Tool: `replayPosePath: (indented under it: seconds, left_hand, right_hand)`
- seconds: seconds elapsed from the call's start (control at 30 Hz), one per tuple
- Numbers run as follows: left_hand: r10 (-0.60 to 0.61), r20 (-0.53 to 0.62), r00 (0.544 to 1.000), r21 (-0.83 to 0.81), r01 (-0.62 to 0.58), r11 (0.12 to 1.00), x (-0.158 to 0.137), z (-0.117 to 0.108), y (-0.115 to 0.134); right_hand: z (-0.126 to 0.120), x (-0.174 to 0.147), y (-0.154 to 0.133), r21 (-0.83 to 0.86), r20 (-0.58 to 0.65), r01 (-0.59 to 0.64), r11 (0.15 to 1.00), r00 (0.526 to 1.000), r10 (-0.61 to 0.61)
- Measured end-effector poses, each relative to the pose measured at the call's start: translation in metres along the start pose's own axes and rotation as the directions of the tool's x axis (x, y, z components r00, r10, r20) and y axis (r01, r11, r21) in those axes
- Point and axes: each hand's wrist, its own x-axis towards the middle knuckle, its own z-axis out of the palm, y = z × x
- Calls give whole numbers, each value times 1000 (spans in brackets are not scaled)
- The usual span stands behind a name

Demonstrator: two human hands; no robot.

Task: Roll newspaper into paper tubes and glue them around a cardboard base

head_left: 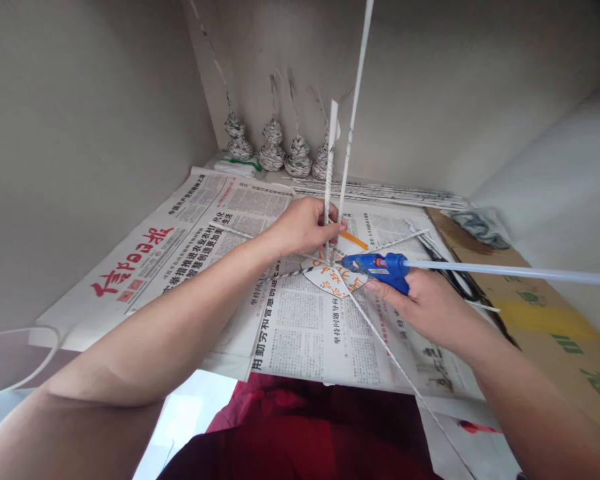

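My right hand (415, 300) is wrapped round a blue hot glue gun (385, 265), with a long pale glue stick (485, 268) running out of its back. The nozzle meets the base of several rolled paper strips on a small round white card (340, 283) with orange print. In my left hand (310, 227), the fingers pinch an upright paper strip (330, 153) near its foot. Another thin paper rod (353, 113) rises beside it. More rods spread outward from the card, one (390, 353) toward my lap. An orange strip (355, 239) lies just behind the card.
Newspaper sheets (145, 287) cover the table. Several woven paper gourds (271, 148) stand along the back wall, left of a bundle of paper rods (405, 193). At the right are black-handled scissors (445, 267), a crumpled grey cloth (483, 227) and a cardboard sheet (545, 300).
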Motion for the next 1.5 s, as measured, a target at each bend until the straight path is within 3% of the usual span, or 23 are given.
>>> replayPosePath:
  seconds: [0.43, 1.0, 1.5]
  left_hand:
    - [49, -32, 998, 70, -46, 996, -2, 4, 4]
    - [24, -8, 1000, 20, -24, 1000, -1, 6, -1]
    - [56, -36, 998, 23, -55, 998, -2, 8, 3]
  right_hand:
    - [8, 1, 1, 4, -14, -12, 1000, 1000, 12]
    - [8, 3, 0, 219, 10, 12, 976, 1000, -15]
    - [9, 2, 1, 155, 2, -32, 987, 999, 33]
